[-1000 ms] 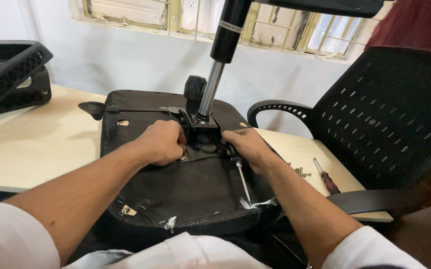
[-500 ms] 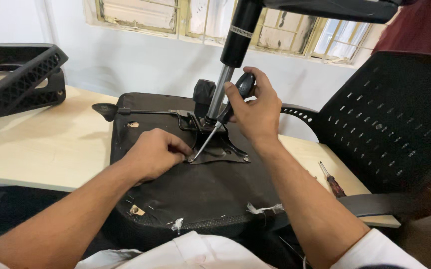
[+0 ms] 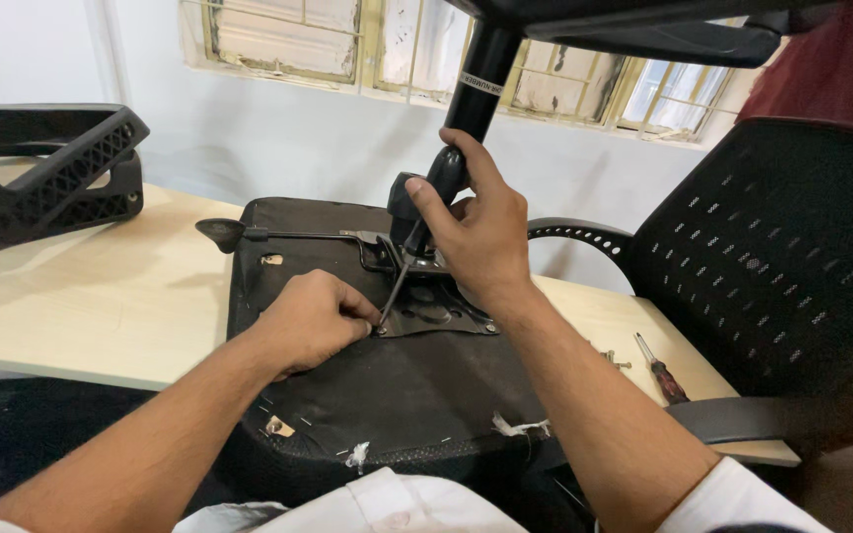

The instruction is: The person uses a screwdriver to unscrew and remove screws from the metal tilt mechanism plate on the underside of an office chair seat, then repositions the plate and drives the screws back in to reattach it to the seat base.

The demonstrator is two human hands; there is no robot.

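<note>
Upturned chair seat on the bench. Right hand, fingers closed round a screwdriver over the metal plate; left hand, fingers curled, steadies its tip there.

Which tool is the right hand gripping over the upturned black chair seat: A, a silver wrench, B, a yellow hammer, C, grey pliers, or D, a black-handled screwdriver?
D: the right hand grips a black-handled screwdriver, its thin shaft running down to the black metal seat plate.
</note>
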